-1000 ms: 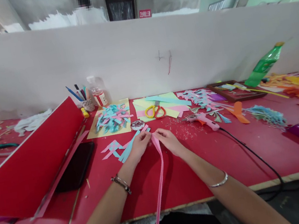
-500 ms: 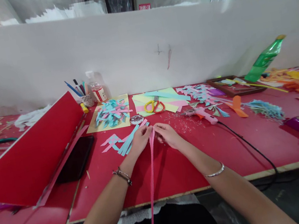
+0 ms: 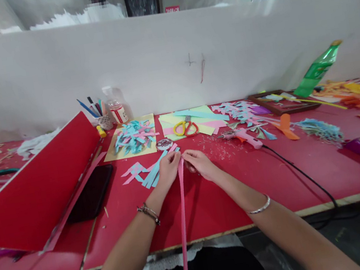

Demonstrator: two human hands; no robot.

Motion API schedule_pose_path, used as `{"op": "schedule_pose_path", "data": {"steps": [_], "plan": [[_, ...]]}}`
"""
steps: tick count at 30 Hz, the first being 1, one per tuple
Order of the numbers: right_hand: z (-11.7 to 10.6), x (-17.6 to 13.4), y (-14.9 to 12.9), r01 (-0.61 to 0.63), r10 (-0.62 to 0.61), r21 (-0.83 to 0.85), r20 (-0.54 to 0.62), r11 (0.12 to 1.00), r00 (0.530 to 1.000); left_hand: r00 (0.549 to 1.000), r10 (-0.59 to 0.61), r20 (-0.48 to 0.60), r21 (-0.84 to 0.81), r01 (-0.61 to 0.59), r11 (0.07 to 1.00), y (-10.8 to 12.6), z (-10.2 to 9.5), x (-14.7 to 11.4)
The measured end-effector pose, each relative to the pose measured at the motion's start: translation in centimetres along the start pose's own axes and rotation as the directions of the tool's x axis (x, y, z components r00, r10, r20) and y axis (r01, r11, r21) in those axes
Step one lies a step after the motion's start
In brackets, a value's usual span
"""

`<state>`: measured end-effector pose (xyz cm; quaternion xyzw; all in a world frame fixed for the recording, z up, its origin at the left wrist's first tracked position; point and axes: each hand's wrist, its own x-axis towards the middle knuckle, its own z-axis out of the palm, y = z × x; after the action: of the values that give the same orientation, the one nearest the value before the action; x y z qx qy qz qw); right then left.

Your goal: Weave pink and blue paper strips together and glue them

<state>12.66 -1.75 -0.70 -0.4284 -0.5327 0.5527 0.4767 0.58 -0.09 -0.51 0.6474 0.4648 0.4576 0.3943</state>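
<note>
A long pink strip (image 3: 184,217) hangs from my fingertips down over the table's front edge to my lap. My left hand (image 3: 170,166) pinches its upper end. Right beside it, my right hand (image 3: 200,164) is closed with thumb and fingers together at the same end of the strip. Both hands are held over the red table (image 3: 213,212). Blue paper strips (image 3: 153,171) and pink paper pieces (image 3: 135,172) lie just left of my left hand. Behind the hands is a small round patterned lid or tin (image 3: 164,144).
Scissors (image 3: 185,127) lie on coloured paper sheets behind my hands. A pink glue gun (image 3: 244,137) with a black cord rests at right. Cut paper pieces (image 3: 135,136) are heaped at back left. A red board (image 3: 47,189) leans over a phone (image 3: 93,193). A green bottle (image 3: 321,69) stands tilted.
Both hands have shifted very slightly left, still together at the strip's top. The hanging strip now shows a wider face. Nothing else on the table has visibly moved.
</note>
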Motion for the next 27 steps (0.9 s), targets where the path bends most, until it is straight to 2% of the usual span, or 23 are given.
{"op": "schedule_pose_path", "data": {"steps": [4,9,12,15,22,24,27], "plan": [[0.12,-0.06,-0.02,-0.003,0.003,-0.016,-0.011,1.000,1.000,0.999,-0.015,-0.043,-0.011,0.014,1.000,-0.19,0.00,0.00],[-0.02,0.00,-0.06,0.032,-0.030,0.009,-0.107,0.999,0.994,0.997,-0.003,0.071,0.002,0.003,1.000,0.03,0.24,-0.27],[0.05,-0.04,-0.15,0.013,-0.014,-0.007,-0.106,1.000,0.994,0.996,0.009,0.090,0.016,-0.011,1.000,0.20,0.29,-0.42],[0.30,-0.13,-0.21,-0.018,0.015,-0.033,-0.072,0.999,0.997,0.998,0.014,0.062,0.032,-0.016,0.999,0.28,0.22,-0.49],[0.38,-0.21,-0.07,0.016,-0.021,-0.074,-0.066,0.997,0.998,0.996,-0.019,-0.081,0.047,0.023,0.999,0.17,0.17,-0.46],[0.22,-0.11,0.01,0.039,-0.046,-0.071,-0.097,0.997,0.994,0.998,-0.035,-0.052,0.036,0.037,0.999,0.19,0.26,-0.53],[0.02,0.03,0.01,0.067,-0.072,-0.041,-0.148,0.997,0.986,0.997,-0.023,0.078,0.001,0.023,1.000,0.29,0.41,-0.66]]}}
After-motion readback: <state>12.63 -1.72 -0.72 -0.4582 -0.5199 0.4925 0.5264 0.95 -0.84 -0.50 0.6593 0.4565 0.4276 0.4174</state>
